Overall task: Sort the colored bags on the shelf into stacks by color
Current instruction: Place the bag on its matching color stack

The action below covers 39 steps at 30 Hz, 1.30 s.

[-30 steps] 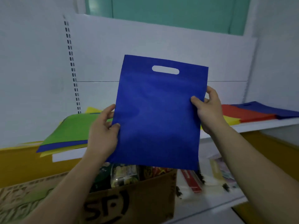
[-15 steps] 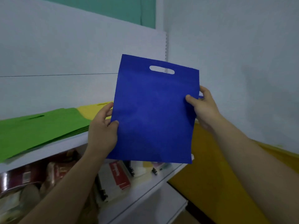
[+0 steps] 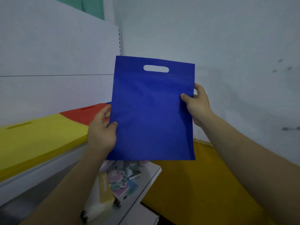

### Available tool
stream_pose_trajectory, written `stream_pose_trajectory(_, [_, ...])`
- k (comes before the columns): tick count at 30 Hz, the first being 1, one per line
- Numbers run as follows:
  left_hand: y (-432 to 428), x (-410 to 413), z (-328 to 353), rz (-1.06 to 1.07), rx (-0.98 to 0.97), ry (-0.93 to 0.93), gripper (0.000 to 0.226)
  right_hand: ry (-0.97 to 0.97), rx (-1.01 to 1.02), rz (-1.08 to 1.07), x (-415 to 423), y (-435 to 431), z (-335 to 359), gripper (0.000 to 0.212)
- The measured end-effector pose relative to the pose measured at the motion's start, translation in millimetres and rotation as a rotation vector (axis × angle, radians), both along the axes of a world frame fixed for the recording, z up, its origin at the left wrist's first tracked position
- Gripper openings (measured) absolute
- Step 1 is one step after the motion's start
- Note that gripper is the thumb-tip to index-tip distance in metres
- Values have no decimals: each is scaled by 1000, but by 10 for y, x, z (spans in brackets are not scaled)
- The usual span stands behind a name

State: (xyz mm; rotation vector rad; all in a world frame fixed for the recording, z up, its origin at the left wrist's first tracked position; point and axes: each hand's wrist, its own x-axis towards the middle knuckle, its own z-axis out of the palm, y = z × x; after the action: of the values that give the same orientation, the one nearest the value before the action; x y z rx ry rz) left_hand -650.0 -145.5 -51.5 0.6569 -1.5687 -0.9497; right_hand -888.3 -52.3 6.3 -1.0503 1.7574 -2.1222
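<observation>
A flat blue bag (image 3: 151, 111) with an oval cut-out handle hangs upright in front of me. My left hand (image 3: 101, 129) pinches its left edge, thumb on the front. My right hand (image 3: 197, 103) pinches the right edge higher up. On the white shelf (image 3: 48, 164) at the left lies a stack of yellow bags (image 3: 37, 137). Beyond it lies a stack of red bags (image 3: 81, 113), partly hidden behind my left hand and the blue bag. A sliver of blue shows at the red stack's far end.
A lower white shelf (image 3: 151, 176) holds small packets and cards below the bag. A yellow panel (image 3: 203, 189) stands at the lower right. The grey wall (image 3: 227, 54) closes the right side, and the shelf's white back panel (image 3: 53, 54) rises at the left.
My view has swung right along the shelf: the green stack has left the frame, and yellow and red stacks now show. Both hands keep the same hold on the blue bag.
</observation>
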Motion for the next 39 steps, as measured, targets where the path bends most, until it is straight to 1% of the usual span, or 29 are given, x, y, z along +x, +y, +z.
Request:
stream_pose_trajectory(4, [-311,-271,66,-31,20,-20,48,4,7,-18,-266,-286,53,43])
stream_pose_trajectory(8, [-567,-473,89,-7,17,-48,48,4,5,4,-504,-618,45,43])
stream_pose_trajectory(11, [-716,-636,118,47,8,-79,51,6,-6,33,-713,-879,27,41])
stream_pose_trajectory(15, [-864,-910,165,124,25,-73,51,19,-25,113,-1064,-1241,54,37])
stream_pose_trajectory(20, [-1045,-1312,211,247,14,-100,52,37,-27,218,-1520,-1712,147,43])
stream_pose_trajectory(24, [-1157,-1569,248,317,38,-99,51,31,-16,308,-1796,-2038,182,43])
stream_pose_trajectory(29, [-1275,-1721,337,427,84,-130,51,22,4,371,-1950,-2427,169,46])
stream_pose_trajectory(32, [-1372,-1718,360,473,79,-158,52,42,1,408,-1931,-2620,146,45])
stream_pose_trajectory(35, [-1456,-1690,402,493,90,-176,52,54,5,421,-1896,-2831,139,45])
stream_pose_trajectory(39, [-1541,-1688,414,464,106,-247,54,133,48,411,-1906,-3094,118,48])
